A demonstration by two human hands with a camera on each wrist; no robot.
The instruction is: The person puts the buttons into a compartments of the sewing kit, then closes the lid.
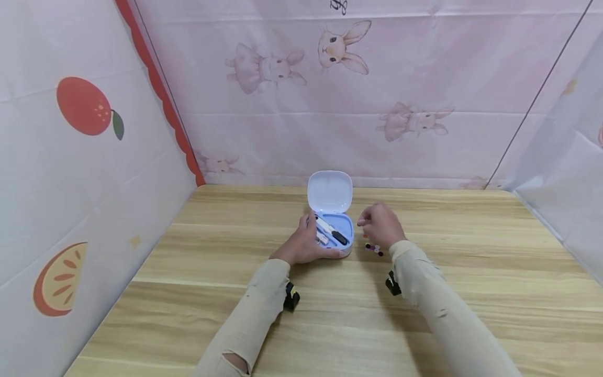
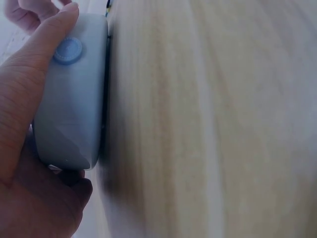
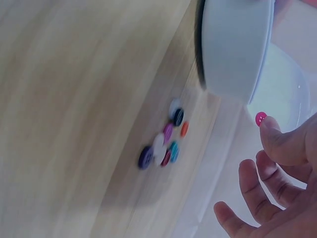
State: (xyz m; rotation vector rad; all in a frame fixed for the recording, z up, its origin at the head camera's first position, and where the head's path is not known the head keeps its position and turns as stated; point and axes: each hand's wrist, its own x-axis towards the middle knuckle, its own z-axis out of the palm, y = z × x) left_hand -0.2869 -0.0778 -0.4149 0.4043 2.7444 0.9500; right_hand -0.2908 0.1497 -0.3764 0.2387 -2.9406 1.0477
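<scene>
A small sewing-kit-like box with a blue inside [image 1: 345, 222] stands on the table, its white lid [image 1: 330, 191] raised at the back. My left hand [image 1: 305, 243] grips the box from the left, thumb along the front beside a round blue catch [image 2: 68, 50]. Inside lie a slim tool with a black end [image 1: 339, 238] and a white piece [image 1: 323, 239]. Just right of the box, my right hand [image 1: 382, 226] pinches a pinkish-red button [image 3: 260, 118] between thumb and finger. Below that hand, several loose buttons [image 3: 168, 132] in purple, white, teal, orange and black lie on the table.
The wood-grain table [image 1: 330, 324] meets a pink rabbit-print cloth [image 1: 292, 136] behind the box. A fruit-print cloth [image 1: 94, 199] hangs on the left and a pale one [image 1: 560, 173] on the right. Black straps sit at both wrists.
</scene>
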